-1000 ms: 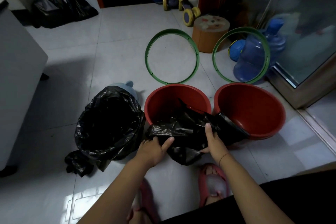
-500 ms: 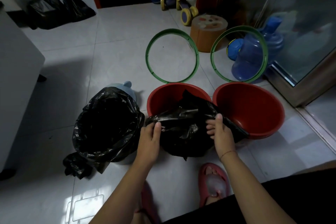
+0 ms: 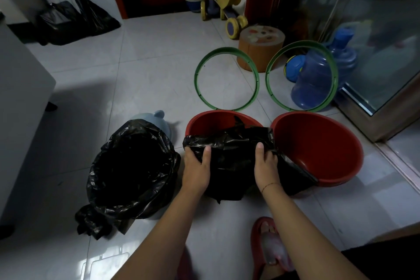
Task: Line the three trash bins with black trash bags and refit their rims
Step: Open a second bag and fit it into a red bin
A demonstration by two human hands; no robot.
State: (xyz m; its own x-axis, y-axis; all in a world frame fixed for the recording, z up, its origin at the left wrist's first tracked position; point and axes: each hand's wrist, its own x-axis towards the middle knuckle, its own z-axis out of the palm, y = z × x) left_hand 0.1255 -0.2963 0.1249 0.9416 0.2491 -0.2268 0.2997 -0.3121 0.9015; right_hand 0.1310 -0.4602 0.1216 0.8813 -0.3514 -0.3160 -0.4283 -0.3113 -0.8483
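The black bag (image 3: 229,166) hides the middle red bin's (image 3: 216,120) near rim — left bin (image 3: 161,124) barely shows.

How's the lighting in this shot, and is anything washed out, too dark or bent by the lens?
Head view: dim; glare patch on the floor tiles; the lined bin's bag is featureless black inside; the glass door shows murky reflections; wide lens bows the edges; left hand and right hand on the trash bag look sharp.
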